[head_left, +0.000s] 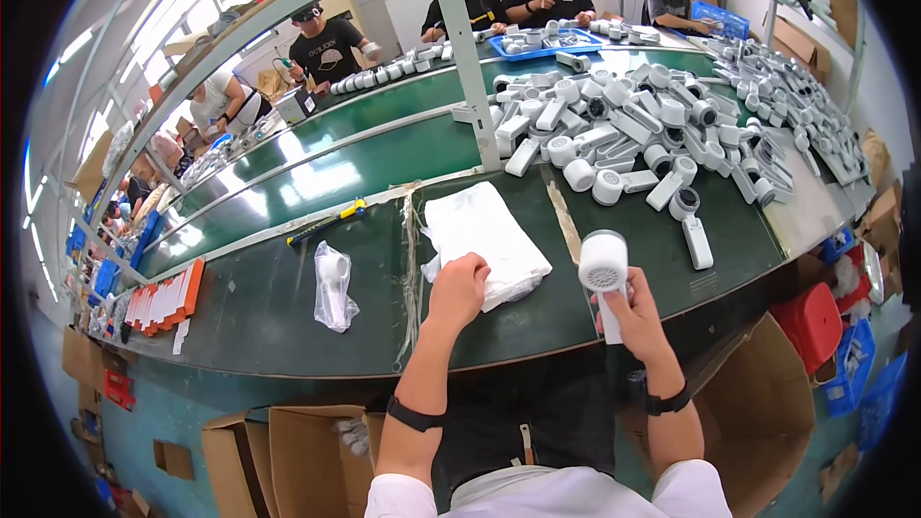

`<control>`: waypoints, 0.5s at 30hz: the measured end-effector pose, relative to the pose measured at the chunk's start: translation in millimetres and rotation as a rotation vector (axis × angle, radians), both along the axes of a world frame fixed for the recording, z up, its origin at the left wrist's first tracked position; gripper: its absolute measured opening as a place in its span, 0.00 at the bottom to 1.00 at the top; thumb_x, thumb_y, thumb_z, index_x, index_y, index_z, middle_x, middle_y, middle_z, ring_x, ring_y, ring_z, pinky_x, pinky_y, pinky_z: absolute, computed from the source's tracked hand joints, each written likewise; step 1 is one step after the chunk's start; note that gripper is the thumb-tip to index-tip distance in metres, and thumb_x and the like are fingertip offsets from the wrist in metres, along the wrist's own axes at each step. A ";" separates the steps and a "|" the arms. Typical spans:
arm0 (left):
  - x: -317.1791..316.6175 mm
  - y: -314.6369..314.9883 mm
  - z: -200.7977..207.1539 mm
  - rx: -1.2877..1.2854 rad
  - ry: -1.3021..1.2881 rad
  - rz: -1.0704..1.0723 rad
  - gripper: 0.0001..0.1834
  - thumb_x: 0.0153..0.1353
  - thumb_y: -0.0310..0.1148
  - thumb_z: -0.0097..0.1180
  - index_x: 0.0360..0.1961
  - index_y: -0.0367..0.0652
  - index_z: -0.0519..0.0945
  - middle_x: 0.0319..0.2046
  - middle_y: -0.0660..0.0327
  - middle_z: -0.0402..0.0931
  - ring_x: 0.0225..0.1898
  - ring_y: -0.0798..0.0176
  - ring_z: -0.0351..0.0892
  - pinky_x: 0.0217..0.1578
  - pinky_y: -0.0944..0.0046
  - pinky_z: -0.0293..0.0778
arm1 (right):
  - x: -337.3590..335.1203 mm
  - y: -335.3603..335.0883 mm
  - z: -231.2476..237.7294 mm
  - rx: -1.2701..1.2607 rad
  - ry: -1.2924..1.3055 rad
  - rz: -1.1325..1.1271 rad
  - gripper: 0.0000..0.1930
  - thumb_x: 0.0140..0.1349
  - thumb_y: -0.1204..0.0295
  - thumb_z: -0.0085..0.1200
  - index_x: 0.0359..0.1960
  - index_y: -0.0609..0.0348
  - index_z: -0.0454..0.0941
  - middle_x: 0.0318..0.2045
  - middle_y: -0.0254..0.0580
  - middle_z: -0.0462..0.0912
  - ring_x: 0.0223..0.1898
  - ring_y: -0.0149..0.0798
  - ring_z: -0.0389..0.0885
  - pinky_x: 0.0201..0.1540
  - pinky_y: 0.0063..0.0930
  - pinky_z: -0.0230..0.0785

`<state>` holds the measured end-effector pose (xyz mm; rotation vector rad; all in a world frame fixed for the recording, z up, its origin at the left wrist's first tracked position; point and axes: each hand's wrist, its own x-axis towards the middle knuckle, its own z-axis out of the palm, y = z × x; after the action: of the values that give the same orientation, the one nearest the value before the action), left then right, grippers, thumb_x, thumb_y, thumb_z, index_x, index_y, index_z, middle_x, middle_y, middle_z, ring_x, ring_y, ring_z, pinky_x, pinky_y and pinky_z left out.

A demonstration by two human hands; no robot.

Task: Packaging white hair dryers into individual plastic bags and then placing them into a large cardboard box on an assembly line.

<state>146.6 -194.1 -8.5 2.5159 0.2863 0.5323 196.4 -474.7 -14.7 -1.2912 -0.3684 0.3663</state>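
My right hand (633,315) is closed around the handle of a white handheld fan (604,257), its round head up and the perforated grille toward me. My left hand (459,290) has its fingers pinched together at the left edge of a stack of thin white plastic bags (491,230) on the dark green bench; the fingertips are partly hidden. To the left of the stack lies another fan in a clear plastic bag (333,290). A large heap of white and grey fans (614,125) covers the bench at the far right, one fan (696,230) lying at its near edge.
A yellow and black tool (326,222) lies at the bench's back left, orange and white cards (165,299) farther left. A metal post (467,58) rises behind the stack. Open cardboard boxes (321,456) stand below, near a red stool (806,326). Several people work across the green conveyor (355,163).
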 end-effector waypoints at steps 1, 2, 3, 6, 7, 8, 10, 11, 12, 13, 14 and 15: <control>-0.7 0.4 1.2 -0.046 -0.017 0.000 0.08 0.58 0.28 0.58 0.37 0.37 0.81 0.31 0.48 0.81 0.33 0.47 0.80 0.37 0.56 0.74 | -4.1 5.8 -1.1 0.019 0.032 0.023 0.17 0.67 0.72 0.52 0.53 0.57 0.61 0.31 0.39 0.78 0.23 0.27 0.75 0.24 0.22 0.70; -1.4 0.6 0.9 -0.044 -0.017 0.001 0.08 0.58 0.28 0.58 0.37 0.37 0.81 0.31 0.48 0.81 0.33 0.47 0.80 0.37 0.56 0.74 | -8.0 12.2 -3.5 0.035 -0.003 0.040 0.18 0.64 0.74 0.54 0.52 0.59 0.62 0.31 0.40 0.79 0.23 0.27 0.76 0.24 0.22 0.70; -2.4 0.4 0.4 -0.082 -0.130 -0.017 0.08 0.60 0.28 0.57 0.39 0.36 0.81 0.30 0.50 0.81 0.32 0.52 0.81 0.36 0.59 0.74 | -12.6 18.3 -2.7 0.005 0.004 0.041 0.15 0.64 0.75 0.54 0.50 0.59 0.64 0.30 0.40 0.79 0.22 0.27 0.76 0.23 0.22 0.70; -4.8 -8.3 7.0 -0.423 -0.226 -0.051 0.10 0.62 0.27 0.56 0.42 0.35 0.81 0.27 0.57 0.80 0.29 0.61 0.80 0.33 0.64 0.73 | -22.3 31.8 -1.7 0.002 0.048 0.038 0.13 0.63 0.76 0.54 0.46 0.60 0.67 0.29 0.41 0.80 0.20 0.28 0.76 0.22 0.22 0.69; -6.8 -12.3 12.1 -0.728 -0.202 -0.064 0.10 0.63 0.27 0.55 0.43 0.34 0.81 0.25 0.62 0.79 0.28 0.65 0.79 0.32 0.68 0.72 | -23.9 33.0 -2.5 -0.016 0.087 0.056 0.15 0.62 0.75 0.56 0.48 0.61 0.67 0.29 0.41 0.80 0.20 0.28 0.77 0.22 0.22 0.70; -10.2 -14.8 17.5 -0.727 -0.201 -0.066 0.10 0.63 0.27 0.55 0.43 0.34 0.81 0.25 0.62 0.79 0.28 0.65 0.79 0.32 0.68 0.72 | -25.4 34.7 -3.3 -0.033 0.128 0.074 0.18 0.60 0.74 0.58 0.50 0.61 0.66 0.29 0.41 0.80 0.21 0.28 0.77 0.23 0.22 0.70; -14.3 -19.0 24.5 -0.783 -0.193 -0.065 0.12 0.63 0.30 0.57 0.43 0.32 0.80 0.24 0.68 0.76 0.27 0.74 0.74 0.31 0.71 0.70 | -27.6 35.5 -3.0 -0.027 0.148 0.079 0.18 0.61 0.73 0.58 0.50 0.61 0.66 0.29 0.41 0.80 0.21 0.28 0.77 0.23 0.22 0.70; -16.3 -16.9 22.5 -0.782 -0.195 -0.060 0.12 0.63 0.30 0.57 0.43 0.32 0.80 0.24 0.68 0.76 0.27 0.74 0.74 0.31 0.71 0.70 | -29.9 36.0 -2.5 -0.026 0.145 0.106 0.19 0.61 0.73 0.58 0.51 0.62 0.66 0.29 0.41 0.80 0.21 0.28 0.77 0.23 0.22 0.70; -16.8 -13.7 18.1 -0.681 -0.143 -0.057 0.12 0.62 0.29 0.58 0.44 0.32 0.80 0.24 0.67 0.76 0.26 0.74 0.74 0.30 0.72 0.70 | -32.3 35.9 -2.1 -0.025 0.143 0.132 0.19 0.61 0.73 0.57 0.51 0.62 0.66 0.29 0.41 0.80 0.21 0.27 0.77 0.23 0.22 0.70; -17.9 -11.8 14.6 -0.581 -0.091 -0.054 0.12 0.62 0.28 0.59 0.45 0.32 0.80 0.24 0.67 0.76 0.26 0.74 0.73 0.30 0.73 0.69 | -35.3 34.7 -1.5 -0.026 0.143 0.135 0.19 0.61 0.73 0.57 0.51 0.62 0.66 0.29 0.41 0.80 0.21 0.27 0.77 0.23 0.22 0.70; -18.9 -11.1 11.8 -0.581 -0.092 -0.054 0.12 0.62 0.28 0.59 0.45 0.32 0.80 0.24 0.67 0.76 0.26 0.74 0.73 0.30 0.73 0.69 | -37.0 33.2 -1.2 -0.061 0.142 0.152 0.19 0.61 0.72 0.57 0.52 0.62 0.66 0.29 0.40 0.80 0.21 0.27 0.77 0.23 0.22 0.70; -20.7 -11.1 8.6 -0.506 -0.059 -0.079 0.12 0.62 0.29 0.60 0.44 0.33 0.81 0.25 0.66 0.77 0.27 0.75 0.73 0.29 0.73 0.69 | -38.6 31.5 -0.8 -0.097 0.142 0.168 0.20 0.62 0.72 0.57 0.52 0.62 0.66 0.30 0.40 0.80 0.22 0.27 0.77 0.23 0.22 0.70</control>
<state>125.9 -205.2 0.2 2.0099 0.2596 0.4372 157.8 -443.2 -15.6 -1.3237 -0.3432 0.6210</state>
